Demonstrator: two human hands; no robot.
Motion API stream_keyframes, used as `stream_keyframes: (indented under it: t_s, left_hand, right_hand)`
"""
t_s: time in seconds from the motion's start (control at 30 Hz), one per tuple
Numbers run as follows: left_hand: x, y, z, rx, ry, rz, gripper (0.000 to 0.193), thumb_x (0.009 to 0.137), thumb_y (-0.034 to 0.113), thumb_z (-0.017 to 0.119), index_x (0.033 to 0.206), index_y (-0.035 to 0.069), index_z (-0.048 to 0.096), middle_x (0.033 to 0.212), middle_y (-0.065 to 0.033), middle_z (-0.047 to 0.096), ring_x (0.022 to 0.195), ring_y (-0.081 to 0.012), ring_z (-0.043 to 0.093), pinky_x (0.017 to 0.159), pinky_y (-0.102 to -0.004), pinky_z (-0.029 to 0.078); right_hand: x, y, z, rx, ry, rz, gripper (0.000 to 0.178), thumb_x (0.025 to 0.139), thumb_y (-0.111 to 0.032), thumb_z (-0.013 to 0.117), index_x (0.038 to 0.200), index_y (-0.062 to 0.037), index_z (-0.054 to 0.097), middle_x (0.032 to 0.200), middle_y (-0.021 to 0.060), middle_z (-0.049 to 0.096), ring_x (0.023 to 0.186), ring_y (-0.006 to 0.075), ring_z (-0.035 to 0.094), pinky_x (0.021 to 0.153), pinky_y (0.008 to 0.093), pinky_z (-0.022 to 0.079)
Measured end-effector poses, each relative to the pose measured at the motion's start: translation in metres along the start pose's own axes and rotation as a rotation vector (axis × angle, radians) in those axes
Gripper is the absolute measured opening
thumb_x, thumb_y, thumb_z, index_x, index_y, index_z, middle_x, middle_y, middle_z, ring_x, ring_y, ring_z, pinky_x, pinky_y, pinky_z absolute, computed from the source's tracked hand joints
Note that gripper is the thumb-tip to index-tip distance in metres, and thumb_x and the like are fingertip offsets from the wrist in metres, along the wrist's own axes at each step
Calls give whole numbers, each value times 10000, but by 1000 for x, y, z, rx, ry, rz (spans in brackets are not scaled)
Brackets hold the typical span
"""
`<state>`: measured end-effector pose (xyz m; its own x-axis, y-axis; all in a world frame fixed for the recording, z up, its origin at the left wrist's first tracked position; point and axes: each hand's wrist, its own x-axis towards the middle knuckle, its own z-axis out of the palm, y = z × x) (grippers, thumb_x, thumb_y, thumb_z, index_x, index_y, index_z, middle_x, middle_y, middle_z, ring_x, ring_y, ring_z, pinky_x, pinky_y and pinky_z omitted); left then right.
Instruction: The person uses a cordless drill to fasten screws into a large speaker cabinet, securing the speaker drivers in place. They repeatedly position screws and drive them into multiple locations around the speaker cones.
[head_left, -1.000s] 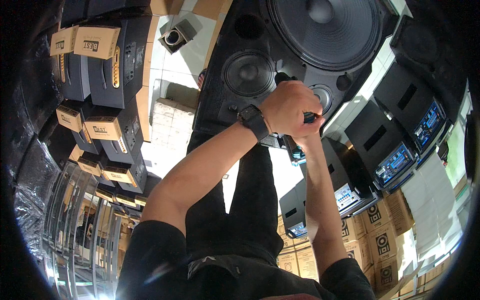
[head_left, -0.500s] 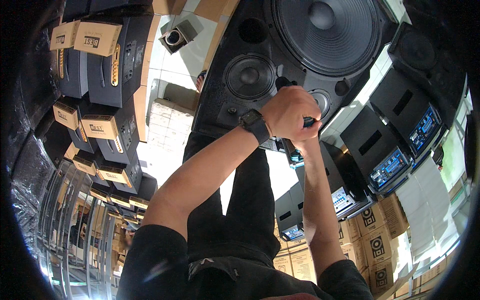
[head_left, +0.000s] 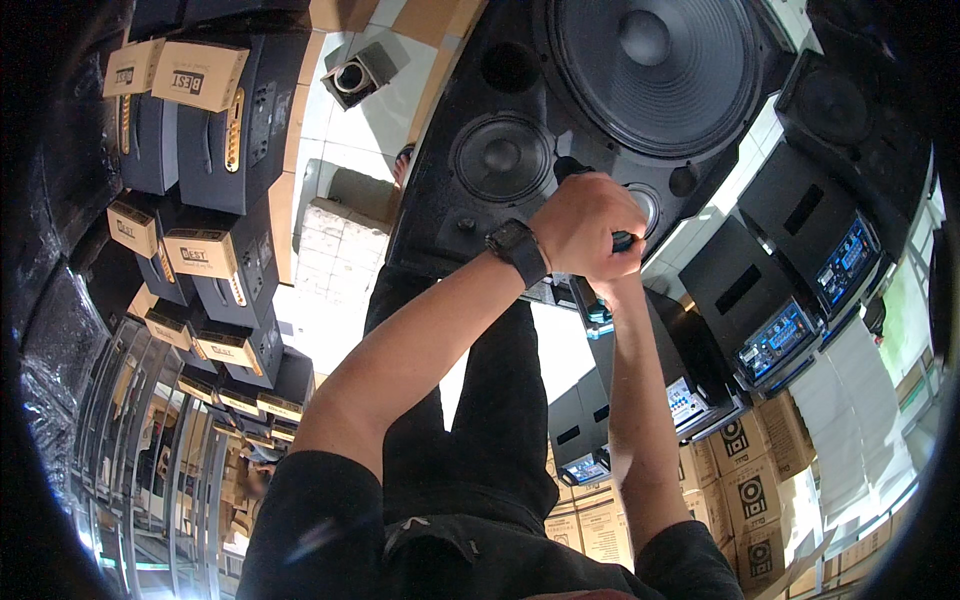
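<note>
A cordless drill (head_left: 572,168) with a black nose and a teal part low down is held over the front of a big black speaker cabinet (head_left: 430,195). My left hand (head_left: 583,222), a dark watch (head_left: 516,250) on its wrist, is closed over the top of the drill. Underneath, my right hand (head_left: 622,275) is wrapped around the drill's grip; most of its fingers are hidden behind my left hand. The drill's nose points at the baffle between a mid-size cone (head_left: 502,156) and a small round driver (head_left: 645,208). Its tip is too dark to make out.
A large woofer (head_left: 650,85) fills the cabinet's far end. Black amplifier-backed speakers (head_left: 735,280) stand to the right, with printed cartons (head_left: 752,490) nearer me. On the left are stacked dark speakers (head_left: 215,130) topped with small tan boxes. A small open box (head_left: 358,78) sits on the floor.
Both hands and the drill have shifted very slightly right in the picture. The grip on the drill is unchanged.
</note>
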<state>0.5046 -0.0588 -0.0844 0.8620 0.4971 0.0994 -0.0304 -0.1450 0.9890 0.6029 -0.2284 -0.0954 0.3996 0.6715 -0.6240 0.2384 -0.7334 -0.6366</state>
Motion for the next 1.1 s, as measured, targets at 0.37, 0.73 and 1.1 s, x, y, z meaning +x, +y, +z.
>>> stream_keyframes:
  t_s: [0.37,0.73,1.1]
  left_hand:
    - [-5,-4,7,17,32,-20,151,792,270,760,799,119,773,964,-93,815,936,-269,786,879,-442,600]
    - [-3,-6,15,12,241,52,137,737,259,769,743,122,770,680,-81,714,689,-269,722,752,-422,572]
    - [-1,-1,7,49,98,-16,142,770,249,800,815,118,770,917,-80,804,875,-283,779,864,-450,602]
  right_hand:
    - [3,-13,-9,-61,15,-114,507,713,-179,861,1149,-4,672,1114,145,748,1073,265,735,860,401,564]
    - [8,-23,-19,-144,-7,-160,541,735,-215,859,1203,-22,670,1186,169,744,1159,346,721,937,431,566]
    - [11,-17,-18,-83,-30,-170,590,808,-172,829,1328,-10,603,1334,175,676,1280,330,643,1036,434,524]
